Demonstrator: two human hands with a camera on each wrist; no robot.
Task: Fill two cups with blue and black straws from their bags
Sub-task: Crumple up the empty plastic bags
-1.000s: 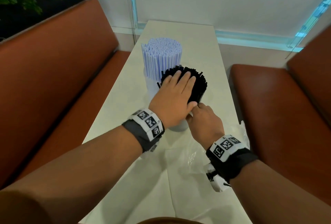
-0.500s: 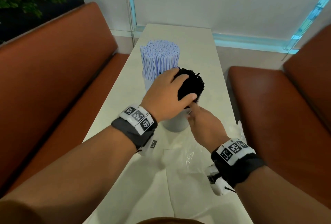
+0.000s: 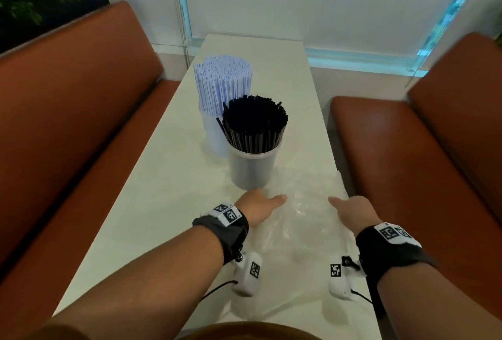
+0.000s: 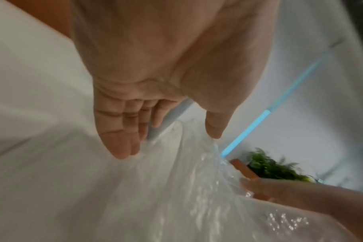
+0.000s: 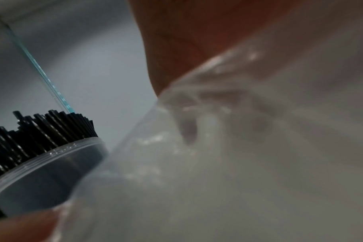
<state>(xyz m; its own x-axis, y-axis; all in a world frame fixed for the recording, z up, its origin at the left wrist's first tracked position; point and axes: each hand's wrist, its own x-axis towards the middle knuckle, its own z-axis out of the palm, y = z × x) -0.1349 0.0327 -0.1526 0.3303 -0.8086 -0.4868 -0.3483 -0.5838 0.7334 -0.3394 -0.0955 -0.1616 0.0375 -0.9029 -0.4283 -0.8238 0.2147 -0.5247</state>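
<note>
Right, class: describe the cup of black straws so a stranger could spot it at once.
Find the long white table between two brown benches. Two straw-filled cups stand near its middle. Yours is the nearer cup, clear plastic, packed with black straws; the one behind it holds taller pale blue straws.

Both forearms reach forward over the near end of the table [image 3: 152, 204], roughly parallel, each with a dark wristband carrying square black-and-white markers and a small white camera unit slung under the wrist. The left hand [image 3: 258, 208] lies low on the table's near part, left of its middle, palm down; the left wrist view shows its fingers [image 4: 122, 131] straight and close together, thumb apart, tips touching the surface. The right hand [image 3: 350, 210] sits level with it toward the table's right edge, thumb pointing inward to the left hand; its fingers are hidden, so their pose cannot be told. The hands are apart, not touching.
</note>
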